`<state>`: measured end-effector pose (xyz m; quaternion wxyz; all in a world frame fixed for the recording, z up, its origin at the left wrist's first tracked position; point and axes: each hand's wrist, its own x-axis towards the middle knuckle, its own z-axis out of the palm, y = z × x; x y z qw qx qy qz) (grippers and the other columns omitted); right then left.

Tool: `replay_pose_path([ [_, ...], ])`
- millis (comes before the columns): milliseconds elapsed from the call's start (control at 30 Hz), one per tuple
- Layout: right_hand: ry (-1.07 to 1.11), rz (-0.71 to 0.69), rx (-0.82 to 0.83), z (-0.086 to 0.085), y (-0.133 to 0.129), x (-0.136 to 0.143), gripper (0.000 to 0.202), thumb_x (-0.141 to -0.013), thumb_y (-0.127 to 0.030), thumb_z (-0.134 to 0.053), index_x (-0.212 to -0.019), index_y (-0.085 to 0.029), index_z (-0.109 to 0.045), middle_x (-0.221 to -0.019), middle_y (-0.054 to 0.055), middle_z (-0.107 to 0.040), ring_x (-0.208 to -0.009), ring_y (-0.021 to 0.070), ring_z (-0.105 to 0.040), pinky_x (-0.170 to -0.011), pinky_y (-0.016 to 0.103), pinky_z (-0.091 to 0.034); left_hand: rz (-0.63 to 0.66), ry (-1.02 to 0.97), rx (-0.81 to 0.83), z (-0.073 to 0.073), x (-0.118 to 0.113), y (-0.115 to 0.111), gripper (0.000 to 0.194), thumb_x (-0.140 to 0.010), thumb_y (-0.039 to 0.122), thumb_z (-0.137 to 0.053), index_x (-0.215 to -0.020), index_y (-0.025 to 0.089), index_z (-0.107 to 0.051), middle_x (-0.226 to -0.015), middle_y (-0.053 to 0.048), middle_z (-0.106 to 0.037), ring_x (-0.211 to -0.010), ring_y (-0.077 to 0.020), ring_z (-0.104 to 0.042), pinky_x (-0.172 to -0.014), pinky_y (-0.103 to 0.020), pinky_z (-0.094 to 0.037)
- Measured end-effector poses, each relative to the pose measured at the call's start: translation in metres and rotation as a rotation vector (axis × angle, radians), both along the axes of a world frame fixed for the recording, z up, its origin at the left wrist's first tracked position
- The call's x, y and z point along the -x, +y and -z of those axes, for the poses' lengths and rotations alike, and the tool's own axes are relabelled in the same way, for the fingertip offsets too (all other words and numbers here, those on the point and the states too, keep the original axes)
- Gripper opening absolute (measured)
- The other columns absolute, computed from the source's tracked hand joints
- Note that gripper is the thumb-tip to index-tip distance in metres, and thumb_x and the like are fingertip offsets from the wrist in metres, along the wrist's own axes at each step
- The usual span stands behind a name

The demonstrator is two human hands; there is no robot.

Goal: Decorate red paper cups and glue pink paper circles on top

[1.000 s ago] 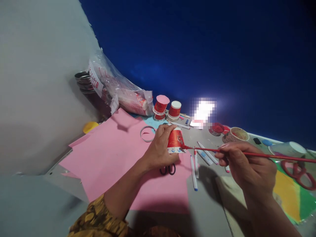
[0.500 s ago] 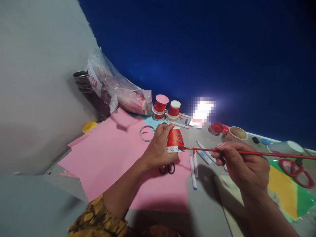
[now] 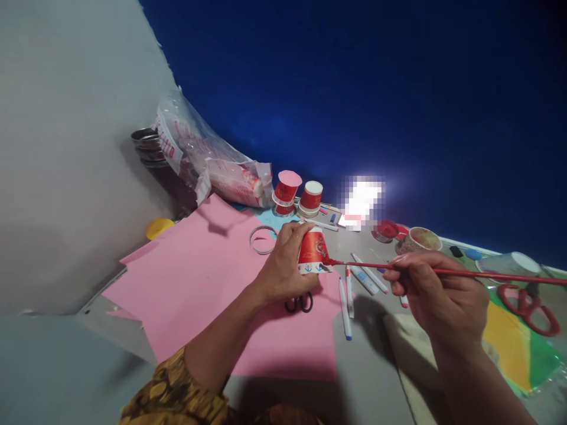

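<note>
My left hand point(image 3: 287, 260) is wrapped round an upside-down red paper cup point(image 3: 312, 247) with a white rim band marked with blue anchor-like drawings. Pinched in my right hand point(image 3: 443, 295) is a long red paintbrush point(image 3: 367, 265), its red-loaded tip touching the cup's right side just above the rim band. Below the cup, the black handles of a pair of scissors point(image 3: 299, 303) rest on pink paper point(image 3: 199, 265). Several marker pens point(image 3: 346, 310) lie between my hands.
Behind stand more red paper cups point(image 3: 310, 199) and a plastic bag point(image 3: 212, 165). A tape roll point(image 3: 263, 240) lies on the paper. To the right are a red paint pot point(image 3: 385, 231), a tub point(image 3: 420, 239), a clear cup point(image 3: 514, 264) and red-handled scissors point(image 3: 529, 310).
The brush tip has moved slightly up and right on the cup, from the rim band onto the red part. My right hand has shifted a little right; my left hand keeps its hold.
</note>
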<state>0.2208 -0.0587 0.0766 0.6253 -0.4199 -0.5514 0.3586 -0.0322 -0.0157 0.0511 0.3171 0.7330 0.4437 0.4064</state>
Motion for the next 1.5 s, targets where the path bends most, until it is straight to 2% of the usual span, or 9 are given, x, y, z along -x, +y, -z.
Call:
replay_pose_path([
  [467, -0.133, -0.026, -0.015, -0.0050, 0.0003, 0.0007, 0.017, -0.100, -0.032, -0.073, -0.090, -0.019, -0.080, -0.074, 0.004, -0.077, -0.053, 0.0125, -0.069, -0.047, 0.021, -0.058, 0.029, 0.013, 0.019, 0.0011, -0.0024, 0.0002, 0.091, -0.062, 0.011, -0.071, -0.147, 0.028, -0.044, -0.140, -0.011, -0.043, -0.140, -0.0337, -0.046, -0.124, -0.055, -0.040],
  [767, -0.016, 0.015, 0.000, -0.0020, 0.0015, -0.0005, 0.014, -0.099, -0.032, -0.075, -0.090, -0.022, -0.080, -0.076, 0.004, -0.076, -0.061, 0.0154, -0.072, -0.049, 0.024, -0.054, 0.028, 0.010, 0.028, 0.0011, -0.0019, -0.0009, 0.091, -0.063, 0.011, -0.071, -0.147, 0.031, -0.044, -0.141, -0.010, -0.042, -0.139, -0.0331, -0.047, -0.122, -0.055, -0.043],
  [933, -0.015, -0.013, -0.006, -0.0032, 0.0012, 0.0008, 0.015, -0.100, -0.033, -0.074, -0.091, -0.022, -0.080, -0.076, 0.003, -0.076, -0.060, 0.0143, -0.072, -0.049, 0.022, -0.055, 0.030, 0.011, 0.018, 0.0020, -0.0024, -0.0004, 0.091, -0.062, 0.011, -0.071, -0.147, 0.029, -0.045, -0.140, -0.010, -0.043, -0.140, -0.0337, -0.046, -0.123, -0.056, -0.042],
  [1167, -0.135, -0.009, -0.011, -0.0068, -0.0006, 0.0021, 0.017, -0.100, -0.032, -0.073, -0.090, -0.020, -0.080, -0.073, 0.004, -0.076, -0.054, 0.0134, -0.069, -0.047, 0.023, -0.057, 0.025, 0.013, 0.012, 0.0010, -0.0022, -0.0007, 0.091, -0.062, 0.010, -0.070, -0.147, 0.029, -0.044, -0.141, -0.010, -0.043, -0.139, -0.0332, -0.047, -0.122, -0.054, -0.042],
  [1367, -0.021, 0.025, -0.051, -0.0073, 0.0017, -0.0057, 0.014, -0.099, -0.032, -0.075, -0.091, -0.022, -0.080, -0.075, 0.004, -0.076, -0.060, 0.0145, -0.071, -0.047, 0.022, -0.055, 0.007, 0.005, -0.004, -0.0006, -0.0002, -0.0004, 0.089, -0.064, 0.012, -0.070, -0.147, 0.029, -0.043, -0.138, -0.010, -0.044, -0.137, -0.0336, -0.049, -0.120, -0.056, -0.044],
  [1500, -0.022, 0.015, -0.023, -0.0047, 0.0016, -0.0059, 0.015, -0.099, -0.033, -0.075, -0.091, -0.022, -0.080, -0.078, 0.004, -0.076, -0.062, 0.0144, -0.071, -0.049, 0.022, -0.055, 0.012, -0.014, -0.008, -0.0003, -0.0002, -0.0011, 0.089, -0.065, 0.012, -0.069, -0.148, 0.029, -0.043, -0.139, -0.011, -0.044, -0.138, -0.0337, -0.049, -0.118, -0.053, -0.047],
])
